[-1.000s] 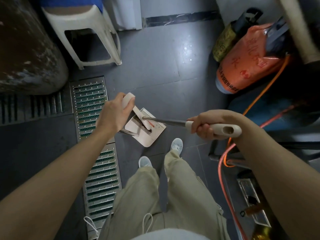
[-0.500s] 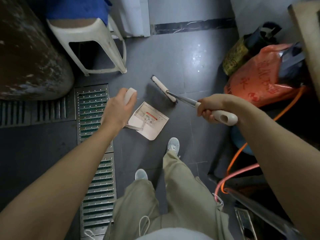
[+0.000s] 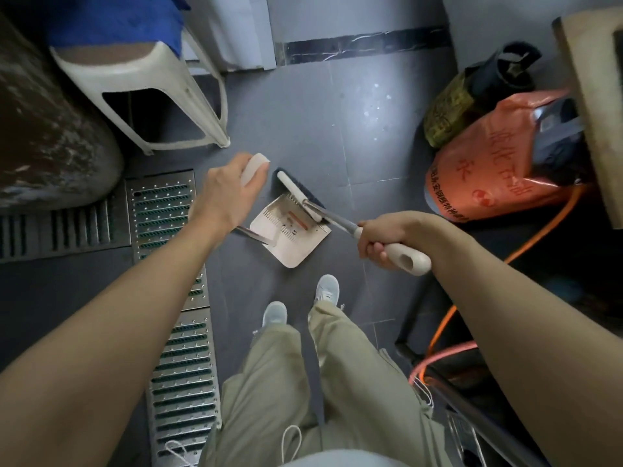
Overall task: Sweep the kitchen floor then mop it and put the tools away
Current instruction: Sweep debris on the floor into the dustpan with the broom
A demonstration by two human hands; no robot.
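My left hand (image 3: 229,197) grips the white top of the dustpan handle (image 3: 254,168). The beige dustpan (image 3: 290,234) rests on the dark grey tiled floor (image 3: 303,129) just ahead of my feet. My right hand (image 3: 381,237) is closed around the cream broom handle (image 3: 408,259). The broom's metal shaft runs up-left to the broom head (image 3: 296,193), whose white back and dark bristles lie at the far lip of the dustpan. Some small bits lie inside the pan.
A steel drain grate (image 3: 168,264) runs along the floor on the left. A white plastic stool (image 3: 145,85) with blue cloth stands at the back left beside a dark drum (image 3: 43,129). An orange bag (image 3: 488,170), an orange hose (image 3: 448,318) and a wooden board (image 3: 596,96) crowd the right.
The broom head was in the pan, swung out over the floor to the far right, and has now come back to the pan's far lip. My left hand stays on the dustpan handle.
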